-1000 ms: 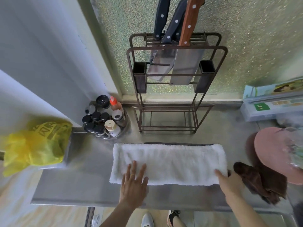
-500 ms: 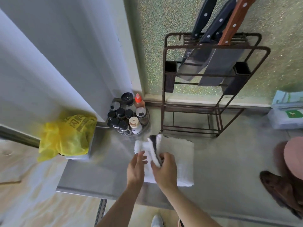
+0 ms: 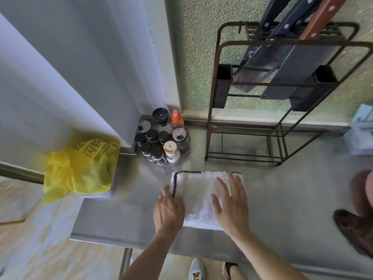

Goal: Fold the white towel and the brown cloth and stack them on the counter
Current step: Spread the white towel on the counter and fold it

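The white towel (image 3: 198, 197), edged with a dark trim, lies folded into a compact rectangle on the steel counter (image 3: 282, 209) near its front edge. My left hand (image 3: 168, 212) rests flat at the towel's left side, fingers apart, partly on the towel and partly on the counter. My right hand (image 3: 232, 203) lies flat and spread on the towel's right half. Neither hand grips anything. The brown cloth (image 3: 355, 229) lies crumpled at the far right edge of the view, apart from both hands and partly cut off.
A round tray of spice bottles (image 3: 163, 141) stands just behind the towel's left corner. A brown metal rack (image 3: 278, 93) holding cleavers stands behind. A yellow plastic bag (image 3: 80, 168) hangs at the counter's left end. A pink object (image 3: 363, 190) sits at the right.
The long towel strip was folded over from the right into a short rectangle. Both hands now lie flat on it. The view has shifted left, pushing the brown cloth to the right edge.
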Motion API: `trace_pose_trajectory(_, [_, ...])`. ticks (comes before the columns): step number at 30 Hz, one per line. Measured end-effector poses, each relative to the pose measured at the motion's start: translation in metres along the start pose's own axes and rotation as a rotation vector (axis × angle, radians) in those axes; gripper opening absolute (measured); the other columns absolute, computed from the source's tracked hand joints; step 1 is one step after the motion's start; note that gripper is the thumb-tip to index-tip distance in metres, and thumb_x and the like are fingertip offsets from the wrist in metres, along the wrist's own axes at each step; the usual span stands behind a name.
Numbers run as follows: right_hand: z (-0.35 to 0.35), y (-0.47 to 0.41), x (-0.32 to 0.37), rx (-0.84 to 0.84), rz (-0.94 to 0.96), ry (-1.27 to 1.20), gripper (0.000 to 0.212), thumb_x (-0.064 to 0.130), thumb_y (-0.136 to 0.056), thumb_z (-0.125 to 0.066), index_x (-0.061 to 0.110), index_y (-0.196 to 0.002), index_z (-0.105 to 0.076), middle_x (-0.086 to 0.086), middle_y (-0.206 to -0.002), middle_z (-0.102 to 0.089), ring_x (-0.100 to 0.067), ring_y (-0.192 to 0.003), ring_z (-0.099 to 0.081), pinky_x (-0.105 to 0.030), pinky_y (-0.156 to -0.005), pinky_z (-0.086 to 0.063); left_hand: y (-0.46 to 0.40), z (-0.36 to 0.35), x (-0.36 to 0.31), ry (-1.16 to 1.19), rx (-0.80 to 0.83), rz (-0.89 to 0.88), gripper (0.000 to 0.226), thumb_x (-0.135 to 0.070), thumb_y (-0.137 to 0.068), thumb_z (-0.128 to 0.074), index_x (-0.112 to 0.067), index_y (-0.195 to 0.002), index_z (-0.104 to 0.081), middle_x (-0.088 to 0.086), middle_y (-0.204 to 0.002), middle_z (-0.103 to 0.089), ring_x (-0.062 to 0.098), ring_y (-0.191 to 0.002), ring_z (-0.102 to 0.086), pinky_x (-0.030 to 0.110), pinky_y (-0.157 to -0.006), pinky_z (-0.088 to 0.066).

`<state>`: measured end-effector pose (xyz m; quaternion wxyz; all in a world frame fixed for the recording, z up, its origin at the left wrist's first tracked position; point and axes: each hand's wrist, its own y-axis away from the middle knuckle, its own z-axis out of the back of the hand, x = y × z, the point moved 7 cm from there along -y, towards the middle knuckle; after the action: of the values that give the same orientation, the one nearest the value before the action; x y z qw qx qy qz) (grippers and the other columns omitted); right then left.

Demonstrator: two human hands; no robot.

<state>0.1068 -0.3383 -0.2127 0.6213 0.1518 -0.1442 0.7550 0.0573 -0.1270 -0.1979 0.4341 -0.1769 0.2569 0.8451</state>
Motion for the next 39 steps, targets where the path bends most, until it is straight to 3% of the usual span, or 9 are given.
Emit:
trace_pose_trajectory(3, [-0.017, -0.007, -0.003, 0.133, 0.071, 0.107, 0.063, 0.055, -0.099, -0.038, 0.028, -0.154, -0.027, -0.014, -0.166, -0.013, -0.037, -0.153, -0.007, -0.053, -0.121, -0.019, 0.002, -0.007, -0.032, -0.341, -0.088, -0.396, 0.059, -0.025, -0.095, -0.047, -0.018, -0.151, -0.031, 0.012, -0.151, -0.040, 0.033, -0.139, -0.036, 0.046, -0.111, -0.038])
trace_pose_trajectory(6, [-0.031, -0.006, -0.004, 0.221, 0.112, 0.166, 0.071, 0.066, -0.096, -0.029, 0.034, -0.157, -0.012, -0.012, -0.167, -0.003, -0.036, -0.153, 0.003, -0.058, -0.121, -0.015, 0.001, -0.044, -0.051, -0.560, 0.094, -0.705, 0.069, -0.031, -0.099, -0.045, -0.034, -0.157, -0.007, 0.011, -0.167, -0.007, 0.033, -0.153, -0.002, 0.053, -0.123, -0.019])
trace_pose_trajectory(11, [-0.041, 0.004, -0.012, 0.274, 0.158, 0.198, 0.077, 0.072, -0.093, -0.031, 0.036, -0.157, -0.006, -0.008, -0.168, 0.003, -0.034, -0.153, 0.007, -0.059, -0.120, -0.016, -0.012, -0.067, -0.022, -0.620, 0.143, -0.626, 0.060, -0.051, -0.103, -0.029, -0.045, -0.154, 0.002, 0.014, -0.166, 0.006, 0.033, -0.153, 0.008, 0.058, -0.120, -0.018])
trace_pose_trajectory(21, [-0.035, 0.002, -0.013, 0.265, 0.153, 0.123, 0.080, 0.072, -0.093, -0.032, 0.034, -0.157, -0.004, -0.009, -0.168, 0.004, -0.031, -0.154, 0.007, -0.057, -0.122, -0.013, -0.013, -0.068, -0.022, -0.640, 0.129, -0.609, 0.061, -0.057, -0.101, -0.026, -0.046, -0.154, 0.002, 0.016, -0.166, 0.010, 0.034, -0.152, 0.011, 0.062, -0.119, -0.016])
trace_pose_trajectory(23, [-0.022, 0.006, -0.019, 0.196, 0.057, 0.060, 0.078, 0.066, -0.094, -0.038, 0.030, -0.157, -0.010, -0.014, -0.167, -0.003, -0.032, -0.154, 0.001, -0.052, -0.123, -0.012, -0.006, -0.060, -0.027, -0.617, 0.113, -0.596, 0.062, -0.059, -0.100, -0.028, -0.045, -0.154, 0.000, 0.016, -0.166, 0.009, 0.035, -0.152, 0.011, 0.060, -0.120, -0.017])
trace_pose_trajectory(26, [0.005, 0.018, -0.041, 0.008, -0.191, -0.062, 0.072, 0.051, -0.095, -0.050, 0.018, -0.154, -0.027, -0.019, -0.155, -0.036, -0.035, -0.143, -0.034, -0.045, -0.117, -0.032, 0.011, -0.045, -0.023, -0.518, 0.058, -0.528, 0.065, -0.057, -0.099, -0.036, -0.044, -0.155, -0.004, 0.017, -0.166, 0.009, 0.037, -0.152, 0.009, 0.055, -0.122, -0.016])
trace_pose_trajectory(30, [0.007, 0.033, -0.064, 0.012, -0.514, -0.347, 0.068, 0.032, -0.091, -0.066, 0.018, -0.147, -0.032, -0.009, -0.129, -0.065, -0.029, -0.113, -0.061, -0.044, -0.096, -0.051, 0.024, -0.042, -0.003, -0.275, 0.056, -0.335, 0.064, -0.055, -0.099, -0.040, -0.046, -0.154, -0.008, 0.008, -0.165, 0.019, 0.037, -0.153, -0.004, 0.051, -0.112, -0.042])
trace_pose_trajectory(34, [0.014, 0.040, -0.079, 0.049, -0.711, -0.490, 0.054, 0.013, -0.085, -0.070, 0.016, -0.134, -0.048, -0.010, -0.117, -0.072, -0.030, -0.101, -0.069, -0.034, -0.081, -0.050, 0.035, -0.058, -0.007, -0.198, 0.108, -0.344, 0.063, -0.056, -0.099, -0.036, -0.047, -0.154, -0.005, 0.002, -0.163, 0.027, 0.036, -0.151, -0.015, 0.046, -0.098, -0.054])
trace_pose_trajectory(39, [0.059, 0.042, -0.092, -0.022, -0.800, -0.534, 0.048, 0.014, -0.083, -0.072, 0.012, -0.129, -0.057, -0.009, -0.110, -0.073, -0.027, -0.089, -0.067, -0.034, -0.078, -0.052, 0.050, -0.069, -0.023, -0.137, 0.159, -0.380, 0.061, -0.054, -0.099, -0.034, -0.047, -0.153, -0.008, 0.000, -0.165, 0.019, 0.031, -0.147, -0.027, 0.039, -0.089, -0.059])
